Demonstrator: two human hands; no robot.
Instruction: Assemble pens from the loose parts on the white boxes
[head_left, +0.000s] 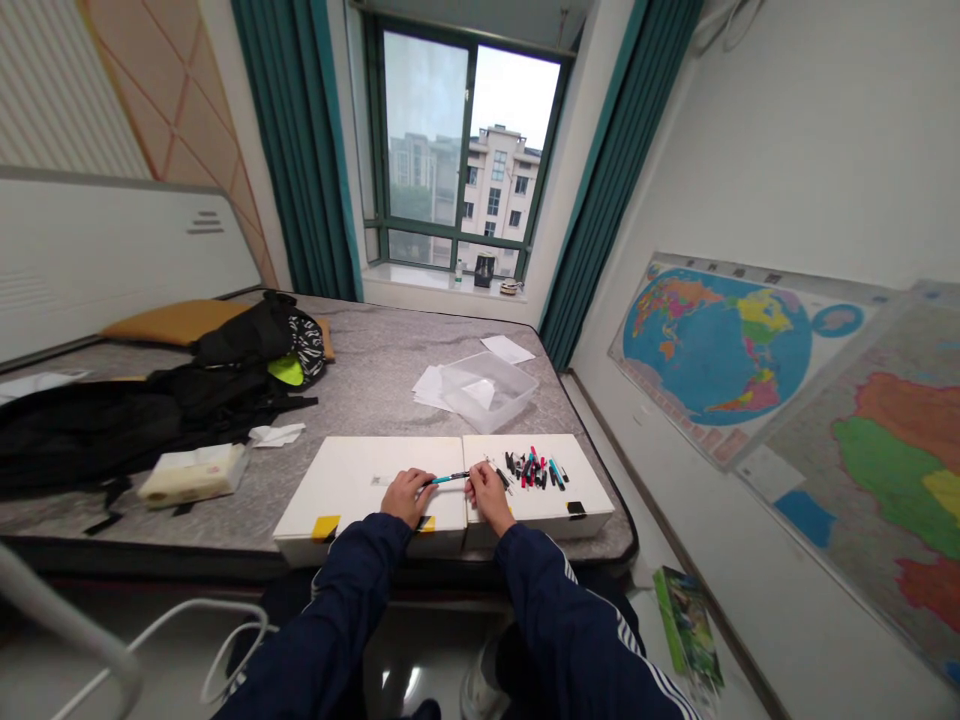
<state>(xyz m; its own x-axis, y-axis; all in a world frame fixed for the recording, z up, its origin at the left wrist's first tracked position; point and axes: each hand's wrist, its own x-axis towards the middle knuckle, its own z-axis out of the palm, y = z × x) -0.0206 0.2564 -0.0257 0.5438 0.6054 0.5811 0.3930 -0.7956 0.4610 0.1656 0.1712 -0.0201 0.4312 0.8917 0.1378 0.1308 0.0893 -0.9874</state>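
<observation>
- The left hand (407, 497) had its fingers curled narrowly around one end of a teal-barrelled pen (448, 479), which lay level between the hands, just above the white boxes.
- The right hand (487, 497) was at the pen's other end, its fingers drawn narrowly together. Whether they pinched the barrel or only touched it could not be told.
- Gripping near both ends appeared the steadiest hold, leaving the middle of the barrel in view and keeping the pen clear of the others.
- A loose pile of pens (534, 468) lay just beyond the right hand, at lower centre-right. It held roughly a dozen or more, too overlapped for an exact count.
- Two white flat boxes (465, 490) sat side by side on the mattress (375, 375), with two yellow tape patches (325, 526) along their front edge.
- One clear plastic tub (487, 390) stood at centre, beside a stack of white paper (429, 388).
- One tissue pack (193, 475) and one black backpack (142, 420) lay at left.
</observation>
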